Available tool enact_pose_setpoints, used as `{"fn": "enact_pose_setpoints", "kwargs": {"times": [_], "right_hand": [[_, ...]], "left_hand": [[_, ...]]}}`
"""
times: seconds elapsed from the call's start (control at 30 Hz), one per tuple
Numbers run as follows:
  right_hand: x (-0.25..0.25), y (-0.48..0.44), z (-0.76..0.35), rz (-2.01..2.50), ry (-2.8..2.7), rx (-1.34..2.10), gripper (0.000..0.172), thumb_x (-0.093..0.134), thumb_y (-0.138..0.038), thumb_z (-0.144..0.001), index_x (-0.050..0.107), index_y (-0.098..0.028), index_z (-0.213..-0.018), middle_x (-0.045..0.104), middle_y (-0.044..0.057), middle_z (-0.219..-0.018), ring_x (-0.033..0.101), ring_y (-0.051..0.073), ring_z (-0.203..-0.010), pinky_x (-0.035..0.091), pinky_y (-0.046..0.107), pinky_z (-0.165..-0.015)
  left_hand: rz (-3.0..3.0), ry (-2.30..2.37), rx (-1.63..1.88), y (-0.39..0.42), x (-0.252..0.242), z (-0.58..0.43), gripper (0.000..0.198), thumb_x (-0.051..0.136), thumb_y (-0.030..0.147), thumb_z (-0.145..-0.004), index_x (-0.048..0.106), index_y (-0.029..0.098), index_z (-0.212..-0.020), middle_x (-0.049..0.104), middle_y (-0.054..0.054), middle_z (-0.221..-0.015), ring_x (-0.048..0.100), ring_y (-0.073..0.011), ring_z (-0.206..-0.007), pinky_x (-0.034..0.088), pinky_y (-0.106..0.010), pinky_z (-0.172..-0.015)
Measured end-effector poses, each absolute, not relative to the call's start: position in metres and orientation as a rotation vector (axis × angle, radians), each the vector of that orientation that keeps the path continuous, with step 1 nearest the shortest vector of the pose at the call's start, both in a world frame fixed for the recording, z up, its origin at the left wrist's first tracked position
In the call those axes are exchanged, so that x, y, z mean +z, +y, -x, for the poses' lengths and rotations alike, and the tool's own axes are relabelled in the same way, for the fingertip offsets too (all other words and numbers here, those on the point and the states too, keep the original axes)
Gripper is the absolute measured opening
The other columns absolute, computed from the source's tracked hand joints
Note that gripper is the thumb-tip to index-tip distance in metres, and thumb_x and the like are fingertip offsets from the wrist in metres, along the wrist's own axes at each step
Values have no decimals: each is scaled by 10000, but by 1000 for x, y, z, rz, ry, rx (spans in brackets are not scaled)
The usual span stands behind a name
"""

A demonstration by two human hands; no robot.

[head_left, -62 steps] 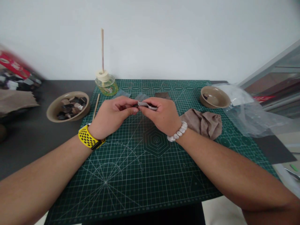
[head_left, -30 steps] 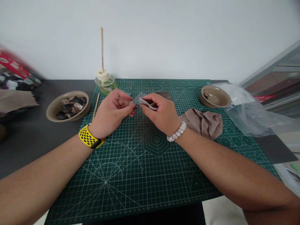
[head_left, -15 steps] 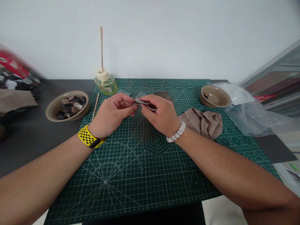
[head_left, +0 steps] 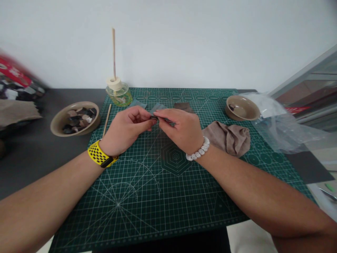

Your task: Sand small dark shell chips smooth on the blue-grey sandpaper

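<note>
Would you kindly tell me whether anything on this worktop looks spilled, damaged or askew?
No spill or damage shows. The crumpled transparent plastic beside the right-hand bowl looks untidy, reaching beyond the table, and the brown cloth lies bunched on the green mat.

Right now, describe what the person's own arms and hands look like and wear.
No gloves or sleeves show. The left wrist wears a yellow strap dotted with black, with a dark section; the right wrist, a bracelet of rounded, speckled white beads.
</note>
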State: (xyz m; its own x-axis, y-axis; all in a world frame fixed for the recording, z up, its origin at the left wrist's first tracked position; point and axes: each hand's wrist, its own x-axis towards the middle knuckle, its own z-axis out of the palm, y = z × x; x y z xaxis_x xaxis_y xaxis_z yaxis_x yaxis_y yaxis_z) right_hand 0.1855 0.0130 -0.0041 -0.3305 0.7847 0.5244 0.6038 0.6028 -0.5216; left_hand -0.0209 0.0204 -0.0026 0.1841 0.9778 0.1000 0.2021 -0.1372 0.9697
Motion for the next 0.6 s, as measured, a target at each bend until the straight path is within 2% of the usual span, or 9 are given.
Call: {"fn": "enact_pose_setpoints", "kwargs": {"times": [0.13,0.37,0.6], "right_hand": [[-2,14,-185,1114,-2149,346,368,658,-110,-1030,885,-264,-1275,888,2,-1315,844,202,-1234,650,321,-1048],[2,12,-184,1071,-2246,356,403,622,-170,-1072,824,-230,-1416,812,40,-1484,796,202,-1356,624,329,-1151],[6,11,-185,1034,-2348,305,474,561,-125,-1101,756,-221,-1522,724,49,-1598,761,199,-1418,595,343,-1211]], "left_hand": [[-1550,1190,1031,19,0,21,187,888,356,-810,751,230,-826,784,-2,-740,722,-175,-707,568,-306,-717],[-1568,1221,1086,21,-2,24,83,841,247,-790,761,260,-772,789,-4,-757,708,-182,-713,579,-311,-705],[-1642,1317,1080,19,1,26,131,823,220,-842,747,270,-748,790,6,-754,699,-191,-732,564,-331,-732]]}}
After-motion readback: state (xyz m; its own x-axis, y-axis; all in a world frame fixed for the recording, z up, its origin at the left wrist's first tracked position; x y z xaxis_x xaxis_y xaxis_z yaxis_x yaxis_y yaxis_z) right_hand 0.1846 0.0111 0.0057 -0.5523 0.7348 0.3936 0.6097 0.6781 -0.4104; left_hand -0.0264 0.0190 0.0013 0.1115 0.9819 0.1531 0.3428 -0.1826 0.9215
